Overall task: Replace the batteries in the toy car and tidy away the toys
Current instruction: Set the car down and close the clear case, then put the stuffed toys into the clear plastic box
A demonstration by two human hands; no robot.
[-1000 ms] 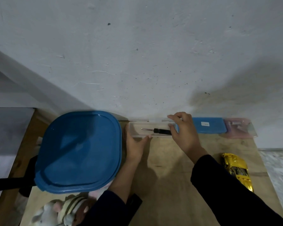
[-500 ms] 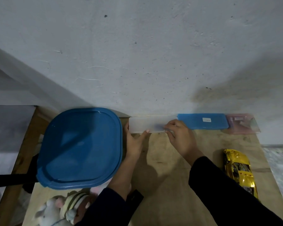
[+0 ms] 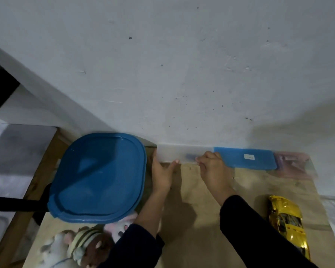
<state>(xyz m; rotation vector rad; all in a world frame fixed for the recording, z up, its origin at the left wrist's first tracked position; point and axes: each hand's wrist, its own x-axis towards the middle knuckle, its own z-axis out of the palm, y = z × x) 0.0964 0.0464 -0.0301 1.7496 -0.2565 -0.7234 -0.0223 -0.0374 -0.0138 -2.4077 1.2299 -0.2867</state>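
A: Support?
B: Bare wooden table (image 3: 201, 219), its far edge against the wall.

A: Items along the wall, left to right?
B: Large blue-lidded tub (image 3: 99, 176); translucent case (image 3: 174, 152), lid down; blue case (image 3: 240, 157); pink case (image 3: 292, 163), blurred. The three cases lie end to end.

A: Remainder?
B: Yellow toy car (image 3: 286, 223) lies near the right edge, well apart from the cases. Plush toys (image 3: 79, 246) lie at the near left corner, partly under the tub's near rim.
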